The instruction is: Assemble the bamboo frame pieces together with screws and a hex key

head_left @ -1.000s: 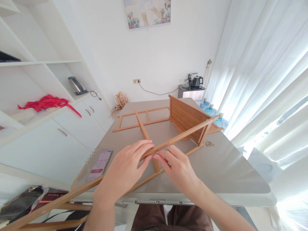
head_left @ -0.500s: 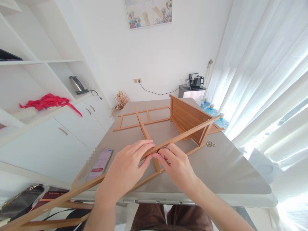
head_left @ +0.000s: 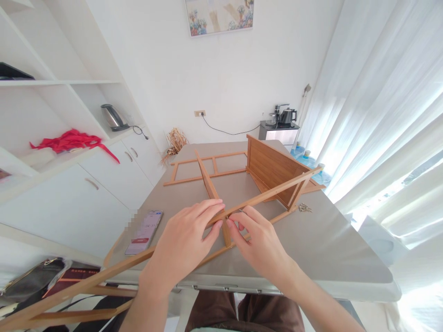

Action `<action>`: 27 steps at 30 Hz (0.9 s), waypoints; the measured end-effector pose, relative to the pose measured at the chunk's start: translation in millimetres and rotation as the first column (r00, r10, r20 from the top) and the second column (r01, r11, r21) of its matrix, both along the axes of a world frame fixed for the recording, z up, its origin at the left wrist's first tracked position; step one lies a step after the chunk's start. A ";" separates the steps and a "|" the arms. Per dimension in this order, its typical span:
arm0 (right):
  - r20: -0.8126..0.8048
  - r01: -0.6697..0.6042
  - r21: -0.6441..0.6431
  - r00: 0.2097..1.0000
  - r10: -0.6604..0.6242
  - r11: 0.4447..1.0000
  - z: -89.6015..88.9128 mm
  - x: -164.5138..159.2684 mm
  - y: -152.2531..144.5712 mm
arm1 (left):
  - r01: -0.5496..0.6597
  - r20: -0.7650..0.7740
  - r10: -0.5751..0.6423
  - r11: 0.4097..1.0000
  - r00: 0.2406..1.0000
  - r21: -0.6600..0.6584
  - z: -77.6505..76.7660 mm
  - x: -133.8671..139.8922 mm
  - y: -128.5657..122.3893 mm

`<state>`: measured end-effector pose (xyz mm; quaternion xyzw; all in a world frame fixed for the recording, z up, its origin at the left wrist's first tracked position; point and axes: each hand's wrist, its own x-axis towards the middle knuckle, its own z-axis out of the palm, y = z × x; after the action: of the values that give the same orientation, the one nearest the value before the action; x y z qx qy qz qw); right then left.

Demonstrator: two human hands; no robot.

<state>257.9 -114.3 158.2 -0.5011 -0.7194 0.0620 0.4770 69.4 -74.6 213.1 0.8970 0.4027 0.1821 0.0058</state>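
Note:
Slanting across the table is a long wooden rail (head_left: pixel 266 193), part of a ladder-like frame. My left hand (head_left: pixel 188 235) is closed around this rail, thumb below and fingers on top. Just right of it, my right hand (head_left: pixel 258 233) pinches a thin metal piece (head_left: pixel 241 210) that looks like a hex key, mostly hidden by the fingers. Its fingertips meet the rail's side at a small metal fastener. Behind the hands, a wooden crosspiece (head_left: pixel 207 182) runs under the rail. A brown slatted panel (head_left: pixel 268 168) stands on edge at the rail's far end.
Several loose screws (head_left: pixel 305 208) lie on the grey table (head_left: pixel 332 249) at right. A phone (head_left: pixel 145 233) lies at left. Another wooden ladder frame (head_left: pixel 188 181) rests flat farther back. The held frame's lower end juts past the table's front left edge.
My right hand's fingertips have shifted slightly right, away from my left thumb, and opened a little around the metal piece. The left hand keeps its hold; the view has turned slightly.

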 end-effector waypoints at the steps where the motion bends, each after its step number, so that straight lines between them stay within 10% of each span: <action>1: -0.007 -0.015 -0.017 1.000 0.015 1.000 0.6 1.2 -0.1 | -0.001 -0.002 0.001 1.000 1.000 0.003 -0.1 -0.1 0.0; 14: 0.012 -0.096 -0.110 0.995 0.098 0.989 3.7 13.8 3.2 | 0.046 -0.077 -0.041 0.997 0.996 0.062 -1.1 1.4 1.2; 27: 0.246 -0.130 0.136 0.965 0.093 0.982 0.9 23.2 18.0 | 0.055 -0.037 -0.048 0.973 0.998 0.226 -13.8 1.5 12.3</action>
<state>281.1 -96.3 159.0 -0.4260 -0.8012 -0.0265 0.4194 71.0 -62.2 199.3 0.9047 0.3561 0.2124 -0.0982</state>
